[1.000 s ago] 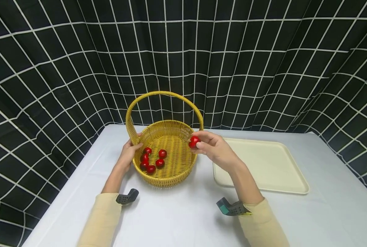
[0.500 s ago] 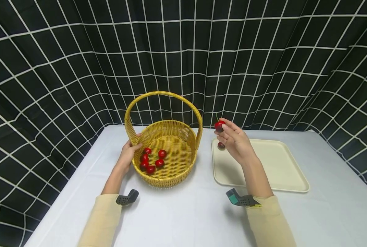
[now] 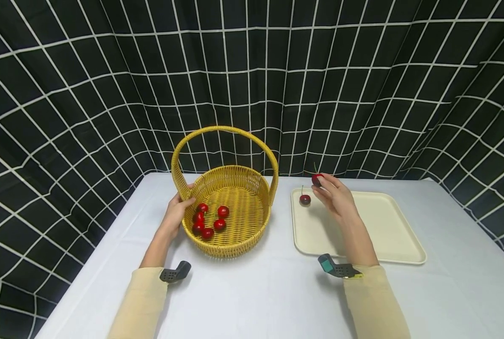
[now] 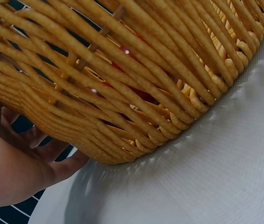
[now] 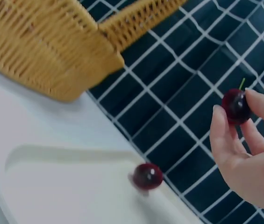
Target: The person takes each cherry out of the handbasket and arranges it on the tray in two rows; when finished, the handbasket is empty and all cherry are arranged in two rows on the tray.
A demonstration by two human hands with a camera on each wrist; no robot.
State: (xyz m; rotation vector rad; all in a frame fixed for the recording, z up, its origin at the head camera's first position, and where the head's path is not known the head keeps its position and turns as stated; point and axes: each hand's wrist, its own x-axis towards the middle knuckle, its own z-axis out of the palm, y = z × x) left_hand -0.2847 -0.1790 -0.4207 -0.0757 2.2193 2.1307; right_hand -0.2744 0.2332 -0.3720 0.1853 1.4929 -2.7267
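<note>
Pinching one cherry (image 3: 317, 180) stem-up, the right hand (image 3: 338, 200) basically hovers by the tray's (image 3: 383, 226) far edge, just right of the loose cherry (image 3: 305, 200), while the left hand (image 3: 176, 211) grips the basket (image 3: 236, 248).

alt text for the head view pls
A person's right hand pinches a red cherry, raised near the far edge of a cream tray where another cherry lies. The left hand holds the side of a yellow wicker basket with several cherries in it. Tray and basket rest on a white-covered table before a black, white-gridded curtain.
</note>
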